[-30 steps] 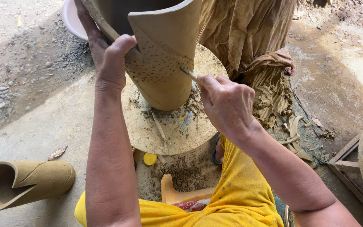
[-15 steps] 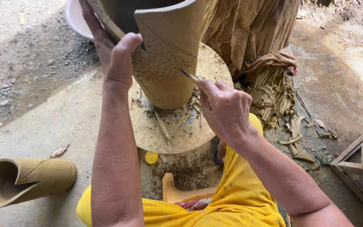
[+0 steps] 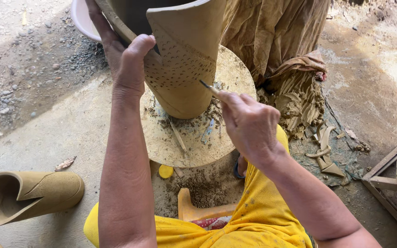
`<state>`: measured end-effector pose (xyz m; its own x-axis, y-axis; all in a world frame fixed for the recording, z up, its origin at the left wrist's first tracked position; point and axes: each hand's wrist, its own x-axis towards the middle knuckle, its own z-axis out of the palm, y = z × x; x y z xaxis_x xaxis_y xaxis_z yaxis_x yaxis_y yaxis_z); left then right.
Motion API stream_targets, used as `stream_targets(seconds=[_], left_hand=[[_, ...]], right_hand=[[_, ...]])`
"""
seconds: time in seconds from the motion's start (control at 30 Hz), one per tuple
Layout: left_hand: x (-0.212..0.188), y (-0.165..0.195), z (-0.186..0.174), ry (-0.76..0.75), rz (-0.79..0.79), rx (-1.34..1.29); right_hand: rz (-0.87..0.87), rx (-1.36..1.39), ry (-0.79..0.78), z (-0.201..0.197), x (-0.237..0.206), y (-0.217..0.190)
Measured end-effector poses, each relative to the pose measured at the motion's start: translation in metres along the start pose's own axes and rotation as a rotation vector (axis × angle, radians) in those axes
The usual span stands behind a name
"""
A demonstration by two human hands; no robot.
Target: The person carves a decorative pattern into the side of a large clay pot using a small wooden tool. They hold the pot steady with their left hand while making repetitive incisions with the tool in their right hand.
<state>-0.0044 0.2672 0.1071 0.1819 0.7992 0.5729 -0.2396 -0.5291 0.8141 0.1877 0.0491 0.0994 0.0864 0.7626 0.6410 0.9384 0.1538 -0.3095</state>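
**A:** Clay vase [image 3: 187, 59] stood upright on the round turntable [image 3: 161, 142], upper middle of the frame, tilted a bit toward the camera. Where were the hands?

**B:** Left hand [image 3: 127, 62] was clamped on the vase's open rim edge, thumb over the top, fingers partly hidden behind the wall. Right hand [image 3: 249, 121] was closed around a thin carving tool [image 3: 207, 87], tip touching the dotted band on the vase side.

**A:** Change against the earlier frames?

**B:** Small. Right hand sat slightly lower and more to the right than a second before; tool tip was still on the band, near its right end. Left hand kept the same grip. The vase looked barely turned, if at all.

**A:** Meaning?

**B:** My read: the pricked pattern was being extended mark by mark, with the left hand only steadying. The band already covered most of the visible face. Couldn't see the far side.

**A:** Surroundings?

**B:** Clay crumbs and a couple of stick tools [image 3: 178, 136] lay on the turntable at the vase's foot. A second clay vase [image 3: 33, 195] lay on its side on the floor, lower left. Clay offcuts [image 3: 325, 154] were at right, muddy cloth [image 3: 276, 36] at upper right, pale basin [image 3: 82, 23] behind the vase.
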Motion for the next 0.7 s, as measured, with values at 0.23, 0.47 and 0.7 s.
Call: stream_targets(seconds=[0.23, 0.47, 0.7], left_hand=[[-0.002, -0.003, -0.001, -0.002, 0.033, 0.003], [-0.003, -0.003, -0.003, 0.021, 0.041, 0.082], [-0.004, -0.003, -0.002, 0.005, 0.071, 0.024]], right_hand=[[0.028, -0.066, 0.034, 0.008, 0.009, 0.006], [0.015, -0.012, 0.031, -0.002, 0.000, -0.001], [0.075, -0.019, 0.014, 0.019, 0.001, -0.009]])
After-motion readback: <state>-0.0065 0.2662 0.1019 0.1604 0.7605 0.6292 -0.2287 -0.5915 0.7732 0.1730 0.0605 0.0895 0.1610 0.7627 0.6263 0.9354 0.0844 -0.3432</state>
